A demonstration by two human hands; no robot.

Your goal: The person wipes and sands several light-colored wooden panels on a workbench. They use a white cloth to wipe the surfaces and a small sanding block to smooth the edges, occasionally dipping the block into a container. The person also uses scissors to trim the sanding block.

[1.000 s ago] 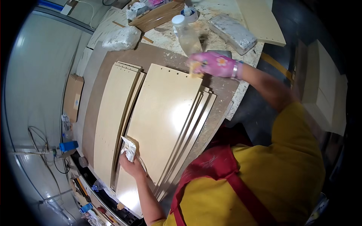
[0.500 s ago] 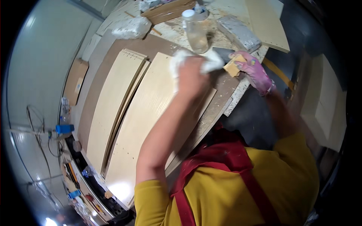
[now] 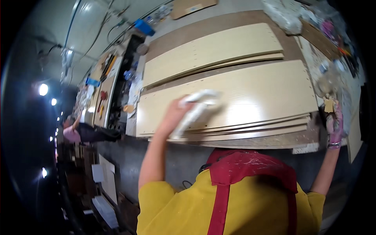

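My left hand (image 3: 181, 111) presses a white cloth (image 3: 197, 105) onto the top cream-coloured board (image 3: 254, 94) of a stack lying on a brown workbench (image 3: 219, 25). The cloth is blurred. My right hand (image 3: 335, 119), in a pink glove, holds a small tan block (image 3: 328, 105) at the right end of the stack, beside a clear plastic bottle (image 3: 333, 80). A second stack of cream boards (image 3: 211, 51) lies further back on the bench.
Cluttered tools and a crumpled plastic bag (image 3: 282, 15) sit at the far right of the bench. A side table with tools (image 3: 105, 86) stands to the left, and another person (image 3: 78, 132) is beyond it. Panels lean against the bench below (image 3: 105, 180).
The view has swung round to the left. My left hand has slid the cloth along the top board, away from my right hand. My right hand stays at the board's end with the block.
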